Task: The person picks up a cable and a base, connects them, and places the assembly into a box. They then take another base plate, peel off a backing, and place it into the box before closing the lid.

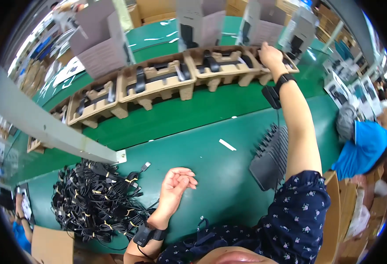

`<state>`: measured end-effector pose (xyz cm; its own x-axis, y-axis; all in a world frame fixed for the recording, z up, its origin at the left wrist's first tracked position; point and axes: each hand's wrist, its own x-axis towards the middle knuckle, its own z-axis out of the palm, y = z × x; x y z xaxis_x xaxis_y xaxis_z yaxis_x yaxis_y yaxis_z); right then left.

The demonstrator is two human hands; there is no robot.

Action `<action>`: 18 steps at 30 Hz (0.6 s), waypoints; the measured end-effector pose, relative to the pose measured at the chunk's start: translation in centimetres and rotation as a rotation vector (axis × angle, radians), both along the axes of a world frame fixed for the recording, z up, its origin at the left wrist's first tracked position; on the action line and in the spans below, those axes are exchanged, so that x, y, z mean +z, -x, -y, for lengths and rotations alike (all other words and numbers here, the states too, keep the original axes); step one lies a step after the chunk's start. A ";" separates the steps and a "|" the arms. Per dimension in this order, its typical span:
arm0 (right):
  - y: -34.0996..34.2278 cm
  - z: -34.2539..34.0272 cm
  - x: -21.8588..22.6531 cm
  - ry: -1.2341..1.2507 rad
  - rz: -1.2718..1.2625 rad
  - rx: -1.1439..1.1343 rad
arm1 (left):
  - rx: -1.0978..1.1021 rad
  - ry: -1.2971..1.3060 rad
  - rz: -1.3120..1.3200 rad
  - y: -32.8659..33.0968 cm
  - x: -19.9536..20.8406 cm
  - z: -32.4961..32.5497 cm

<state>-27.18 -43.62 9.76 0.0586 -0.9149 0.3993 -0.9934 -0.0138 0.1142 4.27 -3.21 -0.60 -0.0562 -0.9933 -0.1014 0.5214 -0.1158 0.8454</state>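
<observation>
Brown moulded-pulp tray [263, 72], shallow and footed, stands at the right end of a row of similar brown pulp trays [158, 84], and the wearer's right hand [271, 56] reaches down into it. That hand's fingers bend over the inside, hiding what they touch, so I cannot tell whether they grip anything. Well to the left of the tray and nearer the wearer, the left hand [176, 182] is released, its fingers loosely curled with nothing visible in them, above the dark green tabletop [202, 141]. By its look the tray should be light and fairly stiff, dry rather than slippery, but liable to dent or tear at its thin rim; opposite side walls seem the best hold, kept level so that loose contents stay seated. Glossy black curved pieces [139, 80] lying in the trays to its left look smooth and easily scuffed, so a fingertip pinch at the edges would suit them. Nearer the wearer than the tray sits a stack of flat black pieces [270, 158]; much farther left lies a tangled heap of black cables [94, 200], likely limp and prone to snag.
</observation>
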 end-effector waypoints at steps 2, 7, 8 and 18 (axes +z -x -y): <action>-2.3 0.4 -1.1 -0.041 0.111 -0.011 | -0.029 0.001 0.024 -0.4 -0.2 -0.4; 2.3 2.5 -4.5 -0.008 0.076 0.053 | -0.091 0.025 -0.002 0.4 -1.0 0.1; 4.5 3.6 -5.0 -0.011 -0.083 0.150 | -0.063 0.038 -0.006 0.5 -0.9 0.1; 2.6 4.1 -5.9 0.103 0.266 0.073 | -0.077 0.039 -0.021 0.0 -1.0 -0.3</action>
<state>-29.83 -47.72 3.91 0.0030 -0.8661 0.4999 -0.9854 -0.0877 -0.1461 4.26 -2.96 -1.65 -0.1344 -0.9891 -0.0608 0.5301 -0.1236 0.8389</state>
